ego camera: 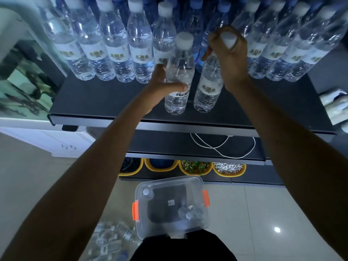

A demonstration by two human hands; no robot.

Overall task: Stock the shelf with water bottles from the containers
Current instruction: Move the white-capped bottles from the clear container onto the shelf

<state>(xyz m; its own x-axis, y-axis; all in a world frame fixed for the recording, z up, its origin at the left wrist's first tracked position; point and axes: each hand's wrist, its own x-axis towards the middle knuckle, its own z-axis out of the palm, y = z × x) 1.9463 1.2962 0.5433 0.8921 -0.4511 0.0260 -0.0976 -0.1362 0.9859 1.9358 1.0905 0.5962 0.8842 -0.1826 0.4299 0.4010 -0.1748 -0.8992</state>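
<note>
Risk: a careless release by my left hand [163, 82] or right hand [233, 59] could have knocked one bottle into its close neighbour.
Tub [170, 182]: clear, on the floor, few spare bottles [190, 213] inside.
Left grip: wrapped round the left bottle [179, 72], standing on the shelf [103, 98].
Right grip: closed over the right bottle [208, 91] at its cap.

We saw a dark top shelf [98, 98] carrying a back row of water bottles [113, 53], white-capped, upright and packed side by side, with blue-capped bottles [195, 25] behind them. Nearer the front edge stood the left front bottle [177, 98] and the right front bottle [207, 95], just beside each other. The lower shelf [160, 144] held a loose white cable [222, 149]. On the bottom shelf [254, 178] sat yellow tubs [228, 174] in a row. On the tiled floor [263, 213] we saw a clear container [188, 182] with orange latches, and a blurred heap of bottles [111, 240] beside it.
</note>
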